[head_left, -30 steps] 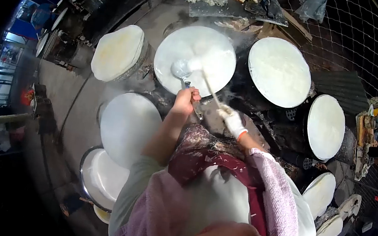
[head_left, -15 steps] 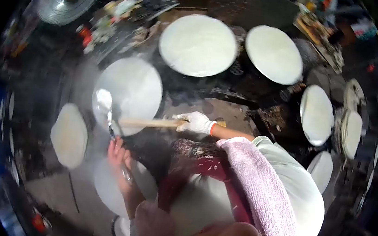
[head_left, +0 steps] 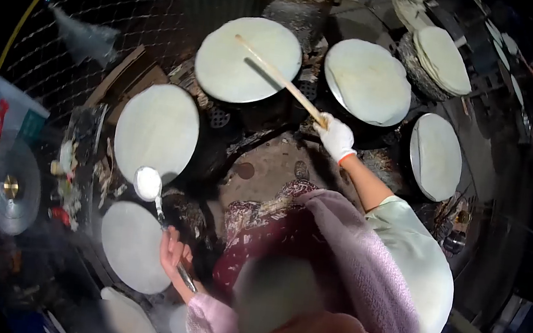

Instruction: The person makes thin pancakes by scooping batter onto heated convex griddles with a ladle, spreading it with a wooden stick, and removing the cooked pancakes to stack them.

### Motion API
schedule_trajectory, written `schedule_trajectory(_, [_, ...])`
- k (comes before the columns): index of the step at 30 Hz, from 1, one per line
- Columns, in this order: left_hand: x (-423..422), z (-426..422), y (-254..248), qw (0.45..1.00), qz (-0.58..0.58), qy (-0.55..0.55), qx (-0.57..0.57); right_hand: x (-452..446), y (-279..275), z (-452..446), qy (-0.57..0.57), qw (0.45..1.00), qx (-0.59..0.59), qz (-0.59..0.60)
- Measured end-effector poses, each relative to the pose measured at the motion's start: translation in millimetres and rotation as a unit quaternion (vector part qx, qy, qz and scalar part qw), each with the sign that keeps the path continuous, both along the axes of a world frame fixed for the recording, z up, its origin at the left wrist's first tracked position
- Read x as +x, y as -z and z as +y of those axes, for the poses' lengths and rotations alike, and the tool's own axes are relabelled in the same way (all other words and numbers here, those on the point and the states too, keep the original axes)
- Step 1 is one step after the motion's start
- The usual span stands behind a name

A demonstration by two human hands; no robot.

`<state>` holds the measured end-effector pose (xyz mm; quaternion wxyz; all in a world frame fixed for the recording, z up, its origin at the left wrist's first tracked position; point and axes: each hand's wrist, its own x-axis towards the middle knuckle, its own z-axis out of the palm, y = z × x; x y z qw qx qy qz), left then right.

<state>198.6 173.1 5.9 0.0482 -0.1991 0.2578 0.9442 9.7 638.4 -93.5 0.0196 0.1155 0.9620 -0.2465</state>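
Bare left hand [head_left: 173, 254] grips a shiny metal ladle [head_left: 159, 205], seemingly level to keep its white contents [head_left: 148, 183] in, by a pale round sheet [head_left: 157, 129]; the white-gloved right hand [head_left: 335, 139] clasps a long wooden stick [head_left: 290, 89], apparently raised above another pale disc [head_left: 220, 68].

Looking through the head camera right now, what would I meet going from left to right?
Fan-like disc with a gold centre, ladle's white-filled bowl, bare left hand, stick's tip, white-gloved right hand.

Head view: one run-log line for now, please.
left hand: holds ladle; right hand: gloved, holds wooden stick; stick: over white round sheet
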Motion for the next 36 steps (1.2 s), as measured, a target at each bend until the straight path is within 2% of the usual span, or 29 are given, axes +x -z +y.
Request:
schedule_trajectory(1, [-16.6,16.9,-4.0,1.000,-0.022,-0.005,0.005,-13.9,11.7,25.4,0.002,0.998,0.050,0.028])
schedule_trajectory(4, [-66.5,71.1,-25.5,1.000,-0.015,0.022,-0.013,-56.0,-8.7,58.8,0.056,0.997,0.052,-0.004])
schedule_trajectory(8, [-116.2,142.0,-43.9,0.999,-0.038,0.003,-0.022,-101.5,24.8,94.4,0.042,0.994,0.092,0.041])
schedule_trajectory(9, [-125.8,155.6,-45.3,0.998,0.018,0.046,0.026,-108.9,37.1,100.5,0.033,0.994,0.096,0.032])
schedule_trajectory(12, [-144.3,176.5,-42.7,0.992,0.030,0.057,0.106,-119.7,44.6,116.3,0.005,0.994,0.109,0.018])
schedule_trajectory(14, [-153.6,191.1,-46.5,0.994,0.019,0.054,0.095,-121.0,33.8,127.6,-0.009,0.986,0.139,0.095])
schedule_trajectory(15, [-158.3,197.7,-46.9,0.994,0.015,0.056,0.095,-122.5,26.2,136.8,-0.016,0.979,0.156,0.133])
schedule_trajectory(19, [-179.4,212.5,-47.6,0.995,-0.017,0.055,0.087,-131.2,-58.2,177.0,0.043,0.987,0.084,0.131])
schedule_trajectory(22, [-201.3,211.4,-37.4,0.995,-0.031,0.078,0.059,-169.2,-102.3,236.9,0.022,0.993,0.073,0.087])
schedule_trajectory(24, [-218.7,204.4,-18.4,0.982,0.003,0.134,0.132,-193.0,-140.3,281.8,-0.007,0.974,0.127,0.187])
schedule_trajectory(26, [-229.4,211.9,-18.9,0.990,-0.022,0.122,0.064,-217.5,-174.3,328.3,-0.005,0.958,0.145,0.246])
schedule_trajectory(28, [-233.5,223.3,-20.0,0.992,-0.023,0.123,0.016,-226.4,-239.8,361.6,0.121,0.989,0.035,0.080])
schedule_trajectory(30, [-228.0,241.2,-29.4,0.994,-0.036,0.100,0.008,-220.4,-277.1,413.6,0.111,0.976,0.024,0.185])
schedule_trajectory(32, [-217.0,261.9,-43.4,0.996,-0.049,0.076,-0.002,-213.4,-295.9,467.4,0.177,0.942,-0.035,0.284])
schedule_trajectory(34, [-205.5,279.9,-48.0,0.997,-0.033,0.073,-0.020,-202.1,-288.5,535.3,0.203,0.883,-0.223,0.359])
schedule_trajectory(36, [-189.3,287.6,-34.1,0.998,-0.012,0.064,-0.002,-190.1,-259.8,595.3,0.235,0.803,-0.326,0.440])
